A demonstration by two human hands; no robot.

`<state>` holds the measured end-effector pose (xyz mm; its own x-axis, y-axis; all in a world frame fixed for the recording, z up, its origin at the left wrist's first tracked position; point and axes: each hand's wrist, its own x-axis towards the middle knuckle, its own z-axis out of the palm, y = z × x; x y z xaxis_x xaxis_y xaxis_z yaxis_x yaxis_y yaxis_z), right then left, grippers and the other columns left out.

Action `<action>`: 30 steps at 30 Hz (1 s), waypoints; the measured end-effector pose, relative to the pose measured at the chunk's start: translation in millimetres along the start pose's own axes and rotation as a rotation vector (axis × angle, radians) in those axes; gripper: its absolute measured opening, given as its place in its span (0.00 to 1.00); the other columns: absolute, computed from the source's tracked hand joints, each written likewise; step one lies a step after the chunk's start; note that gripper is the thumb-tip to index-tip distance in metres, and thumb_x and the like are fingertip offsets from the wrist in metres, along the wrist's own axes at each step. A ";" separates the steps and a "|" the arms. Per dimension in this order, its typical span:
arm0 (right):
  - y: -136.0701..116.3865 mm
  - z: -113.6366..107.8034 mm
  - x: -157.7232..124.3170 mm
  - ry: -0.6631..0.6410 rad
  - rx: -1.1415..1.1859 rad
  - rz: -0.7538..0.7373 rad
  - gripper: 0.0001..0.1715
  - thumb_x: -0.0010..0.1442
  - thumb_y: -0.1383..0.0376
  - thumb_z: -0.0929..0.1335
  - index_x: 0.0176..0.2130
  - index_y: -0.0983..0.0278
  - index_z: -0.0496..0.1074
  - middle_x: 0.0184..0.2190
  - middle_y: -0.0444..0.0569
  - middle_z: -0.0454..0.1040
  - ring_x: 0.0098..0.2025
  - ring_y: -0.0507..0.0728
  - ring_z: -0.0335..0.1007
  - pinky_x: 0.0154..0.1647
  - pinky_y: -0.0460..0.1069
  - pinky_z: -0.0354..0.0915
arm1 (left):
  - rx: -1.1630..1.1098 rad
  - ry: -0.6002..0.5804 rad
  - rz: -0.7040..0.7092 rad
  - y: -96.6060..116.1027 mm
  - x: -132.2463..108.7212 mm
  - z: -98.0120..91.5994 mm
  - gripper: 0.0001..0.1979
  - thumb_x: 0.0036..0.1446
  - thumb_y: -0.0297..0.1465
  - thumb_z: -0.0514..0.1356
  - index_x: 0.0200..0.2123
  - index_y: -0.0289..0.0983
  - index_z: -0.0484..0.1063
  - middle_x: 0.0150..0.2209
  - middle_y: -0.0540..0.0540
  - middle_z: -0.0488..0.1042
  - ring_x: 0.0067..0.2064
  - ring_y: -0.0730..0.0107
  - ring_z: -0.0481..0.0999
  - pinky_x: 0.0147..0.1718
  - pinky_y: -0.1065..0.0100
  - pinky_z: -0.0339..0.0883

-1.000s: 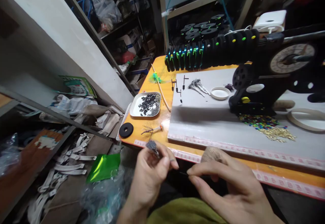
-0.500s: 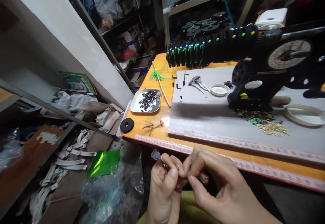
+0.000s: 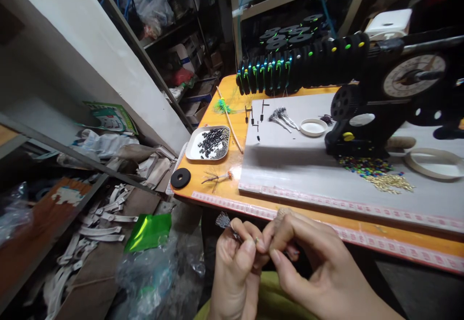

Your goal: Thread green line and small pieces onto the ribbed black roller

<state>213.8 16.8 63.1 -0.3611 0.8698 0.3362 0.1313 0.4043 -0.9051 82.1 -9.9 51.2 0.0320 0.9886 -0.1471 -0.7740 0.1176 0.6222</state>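
My left hand (image 3: 235, 267) is closed around a bundle of thin grey wire-like stems (image 3: 223, 220), whose dark, fanned-out ends stick out past the index finger. Against it, fingertips touching, my right hand (image 3: 313, 262) is closed in a pinch. A tiny greenish speck (image 3: 257, 240) shows between the fingers of the two hands; what the right fingers grip is hidden. Both hands are above my lap, in front of the table's near edge. Similar grey bundles with dark heads (image 3: 282, 118) lie on the grey board (image 3: 290, 165).
A white tray (image 3: 192, 152) of small black tubes stands at the table's left, near a black disc (image 3: 180, 178) and a thin stick (image 3: 234, 131) with green threads. Rightward stands a black machine (image 3: 362, 112) with spools, beside colored beads (image 3: 366, 165) and gold pieces (image 3: 391, 183).
Almost nothing differs. Both hands keep the same pinch, with only a very slight shift of the fingers; the greenish speck between them shows a little more clearly.
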 end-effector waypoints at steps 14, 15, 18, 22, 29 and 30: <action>-0.8 0.0 1.1 0.007 0.035 -0.004 0.08 0.57 0.75 0.66 0.31 0.62 0.67 0.28 0.43 0.70 0.27 0.50 0.63 0.27 0.45 0.62 | 0.016 0.033 -0.025 1.9 -1.1 3.6 0.11 0.56 0.32 0.68 0.27 0.37 0.69 0.28 0.52 0.68 0.29 0.74 0.72 0.37 0.68 0.71; -0.9 0.2 1.0 0.011 0.037 -0.004 0.08 0.57 0.75 0.66 0.31 0.62 0.67 0.28 0.43 0.70 0.27 0.50 0.63 0.27 0.45 0.62 | 0.020 0.038 -0.027 1.2 -1.0 3.3 0.11 0.55 0.32 0.68 0.27 0.37 0.69 0.28 0.52 0.68 0.29 0.74 0.72 0.37 0.68 0.71; -1.5 -0.7 2.0 0.016 0.041 0.006 0.07 0.59 0.73 0.67 0.31 0.62 0.67 0.27 0.43 0.70 0.27 0.50 0.64 0.26 0.45 0.62 | 0.080 0.051 0.009 -3.6 0.2 -2.3 0.12 0.55 0.34 0.68 0.27 0.38 0.68 0.28 0.52 0.68 0.29 0.73 0.72 0.37 0.67 0.72; -1.2 -5.7 7.0 0.027 0.044 -0.011 0.06 0.64 0.71 0.67 0.36 0.62 0.74 0.29 0.44 0.74 0.31 0.51 0.71 0.32 0.45 0.66 | 0.378 0.128 0.254 -11.0 2.6 -16.0 0.12 0.53 0.36 0.70 0.27 0.39 0.70 0.28 0.51 0.70 0.29 0.72 0.73 0.33 0.71 0.70; 1.6 -10.1 9.8 -0.014 0.041 -0.001 0.06 0.66 0.69 0.67 0.36 0.62 0.75 0.31 0.44 0.75 0.33 0.51 0.72 0.34 0.46 0.67 | 0.587 0.190 0.449 -8.6 3.0 -9.5 0.06 0.55 0.34 0.69 0.30 0.41 0.75 0.31 0.50 0.72 0.29 0.73 0.71 0.27 0.74 0.65; 1.1 -9.9 9.2 -0.014 0.036 0.016 0.06 0.66 0.69 0.67 0.36 0.61 0.74 0.31 0.44 0.75 0.34 0.52 0.72 0.34 0.46 0.67 | 0.583 0.202 0.466 -8.1 2.8 -7.0 0.06 0.54 0.35 0.70 0.32 0.42 0.77 0.33 0.49 0.72 0.32 0.72 0.72 0.29 0.74 0.66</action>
<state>219.7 28.0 67.8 -0.3725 0.8716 0.3185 0.1039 0.3802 -0.9190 84.0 -8.7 40.3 -0.3747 0.9185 0.1266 -0.2191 -0.2204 0.9505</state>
